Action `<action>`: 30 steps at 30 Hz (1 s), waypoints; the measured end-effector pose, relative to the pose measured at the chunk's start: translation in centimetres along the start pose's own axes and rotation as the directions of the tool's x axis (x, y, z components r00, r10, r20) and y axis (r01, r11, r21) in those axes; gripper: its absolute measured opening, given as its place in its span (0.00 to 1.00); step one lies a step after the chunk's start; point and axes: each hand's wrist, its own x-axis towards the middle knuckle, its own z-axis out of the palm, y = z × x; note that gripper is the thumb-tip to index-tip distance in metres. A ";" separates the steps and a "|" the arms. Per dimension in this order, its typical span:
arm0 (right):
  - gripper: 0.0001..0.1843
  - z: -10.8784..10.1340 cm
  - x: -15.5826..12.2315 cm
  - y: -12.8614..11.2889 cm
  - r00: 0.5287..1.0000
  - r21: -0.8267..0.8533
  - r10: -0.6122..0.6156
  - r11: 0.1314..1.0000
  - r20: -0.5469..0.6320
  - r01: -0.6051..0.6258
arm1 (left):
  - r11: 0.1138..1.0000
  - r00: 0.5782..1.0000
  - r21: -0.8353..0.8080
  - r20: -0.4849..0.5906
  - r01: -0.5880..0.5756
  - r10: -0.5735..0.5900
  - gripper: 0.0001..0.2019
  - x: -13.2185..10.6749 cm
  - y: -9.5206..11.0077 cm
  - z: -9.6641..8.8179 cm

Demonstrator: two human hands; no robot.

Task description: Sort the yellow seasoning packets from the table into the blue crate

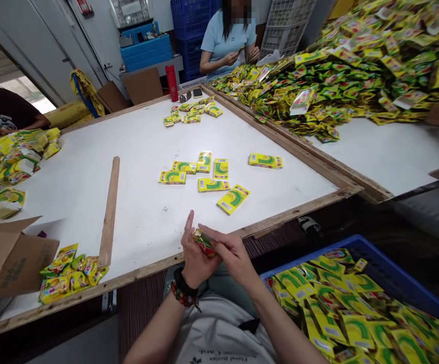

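Note:
Both hands meet just over the table's near edge around a small yellow, green and red packet [204,243]. My left hand [198,260] cradles it from the left and below, with one finger stretched upward. My right hand [236,255] closes on it from the right, fingers laid along its top. Part of the packet is hidden by the fingers. Beyond my hands, several flat yellow boxes with a green arc lie on the white table, the nearest box [233,199] slightly to the right.
A blue crate [359,242] full of yellow packs stands at my lower right. Wooden strips [110,212] edge and divide the table. At left are a cardboard box [10,258] and candy packets [69,275]. A packet heap [318,81] and a co-worker [227,43] are farther back.

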 end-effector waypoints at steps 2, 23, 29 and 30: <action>0.17 -0.3 0.0 -0.2 0.997 -0.073 -0.066 0.995 0.051 0.070 | 0.994 0.990 -0.012 0.092 0.112 -0.110 0.29 0.3 0.1 -0.1; 0.22 -1.2 -0.7 -0.7 0.938 -0.644 -0.254 0.682 0.235 0.346 | 0.955 0.899 -0.041 0.352 0.293 -0.261 0.15 1.8 1.0 -1.5; 0.20 -12.1 -7.7 -1.6 0.964 -0.929 -0.123 0.321 -0.235 -0.185 | 0.999 0.777 0.026 0.629 -0.044 0.018 0.12 8.5 -0.2 -1.6; 0.20 -13.7 -8.5 -1.5 0.948 -0.933 -0.096 0.229 -0.303 -0.276 | 0.985 0.785 0.138 0.619 -0.104 -0.004 0.13 10.1 -0.9 -0.5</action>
